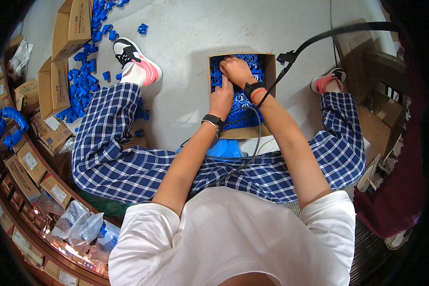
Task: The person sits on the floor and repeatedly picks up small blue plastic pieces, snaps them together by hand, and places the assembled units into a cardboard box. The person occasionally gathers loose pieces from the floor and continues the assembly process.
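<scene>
An open cardboard box [269, 76] stands on the floor between my legs, filled with rows of blue plastic pipe fittings [241, 101]. My right hand [237, 70] is over its far part, fingers bent down and pressed together at the fittings; whatever they grip is hidden beneath them. Just nearer, my left hand [221, 101] lies over the left side of the rows. Its index finger is stretched forward almost to the right hand's fingertips, and its other fingers are partly hidden.
Loose blue fittings [83, 86] spread over the floor at left, beside open cartons [59, 88]. A black cable [338, 32] arcs in from the right across my right forearm. A blue plastic object [226, 148] sits below the box. Boxes and plastic bags [78, 224] line the left.
</scene>
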